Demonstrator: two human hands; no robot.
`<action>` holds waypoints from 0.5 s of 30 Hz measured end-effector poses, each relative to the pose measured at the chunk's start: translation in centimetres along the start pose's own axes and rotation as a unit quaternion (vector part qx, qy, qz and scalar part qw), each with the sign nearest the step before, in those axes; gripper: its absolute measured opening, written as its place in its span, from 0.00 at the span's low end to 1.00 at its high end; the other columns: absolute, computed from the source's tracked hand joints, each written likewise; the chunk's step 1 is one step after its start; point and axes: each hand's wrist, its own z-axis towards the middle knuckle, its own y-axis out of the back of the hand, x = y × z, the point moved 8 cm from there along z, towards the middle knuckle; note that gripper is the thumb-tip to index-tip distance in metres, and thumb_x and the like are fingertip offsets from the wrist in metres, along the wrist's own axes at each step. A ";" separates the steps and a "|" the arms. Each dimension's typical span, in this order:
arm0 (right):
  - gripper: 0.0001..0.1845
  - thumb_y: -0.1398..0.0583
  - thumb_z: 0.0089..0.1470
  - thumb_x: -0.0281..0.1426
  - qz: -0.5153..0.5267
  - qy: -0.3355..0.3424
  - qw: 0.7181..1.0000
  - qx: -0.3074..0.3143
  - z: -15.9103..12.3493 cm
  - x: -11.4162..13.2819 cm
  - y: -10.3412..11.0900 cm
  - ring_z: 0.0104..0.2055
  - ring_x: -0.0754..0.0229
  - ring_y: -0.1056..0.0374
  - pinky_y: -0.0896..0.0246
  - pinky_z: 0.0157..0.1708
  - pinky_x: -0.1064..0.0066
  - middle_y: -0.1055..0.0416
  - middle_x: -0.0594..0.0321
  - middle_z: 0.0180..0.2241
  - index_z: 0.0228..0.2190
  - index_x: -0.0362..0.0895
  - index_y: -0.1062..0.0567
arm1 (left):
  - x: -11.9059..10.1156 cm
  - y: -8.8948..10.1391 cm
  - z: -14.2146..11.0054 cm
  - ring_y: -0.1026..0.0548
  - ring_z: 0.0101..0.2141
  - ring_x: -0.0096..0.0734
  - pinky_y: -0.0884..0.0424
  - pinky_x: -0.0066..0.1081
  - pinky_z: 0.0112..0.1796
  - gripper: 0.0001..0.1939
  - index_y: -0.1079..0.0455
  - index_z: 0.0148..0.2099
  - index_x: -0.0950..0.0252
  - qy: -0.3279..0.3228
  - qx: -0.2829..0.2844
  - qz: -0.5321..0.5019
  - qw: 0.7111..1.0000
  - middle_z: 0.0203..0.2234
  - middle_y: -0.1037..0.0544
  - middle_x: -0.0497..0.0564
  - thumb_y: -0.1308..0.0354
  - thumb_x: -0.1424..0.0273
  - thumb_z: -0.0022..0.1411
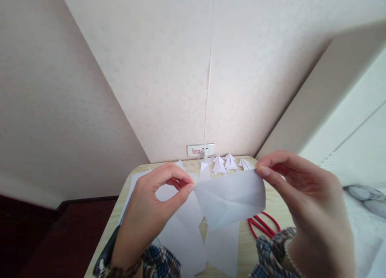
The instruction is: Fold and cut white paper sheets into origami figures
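A creased white sheet of paper [230,199] is stretched between my two hands above the table. My left hand [169,193] pinches its upper left corner between thumb and forefinger. At its upper right corner, my right hand [292,185] does the same. Fold lines run across the sheet, and its lower edge hangs free. Below it, more white paper sheets [183,234] lie on the table, partly covered by my left hand and the held sheet. Red-handled scissors [263,225] lie under my right hand, their blades hidden.
Several folded white paper figures [224,163] stand along the back of the light wooden table [250,262]. A wall socket [200,150] with a white plug is just behind. At the right is bedding [368,225], at the left a dark red floor [72,238].
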 end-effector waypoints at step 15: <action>0.06 0.37 0.56 0.28 0.027 0.016 0.998 0.060 0.3 0.5 -1.8 0.27 0.66 0.34 0.40 0.27 0.76 0.27 0.70 0.25 0.27 0.49 0.25 | 1.1 2.4 -0.9 0.31 0.20 0.17 0.32 0.19 0.24 0.08 0.28 0.31 0.60 0.061 -0.126 -0.069 0.988 0.24 0.27 0.39 0.43 0.78 0.60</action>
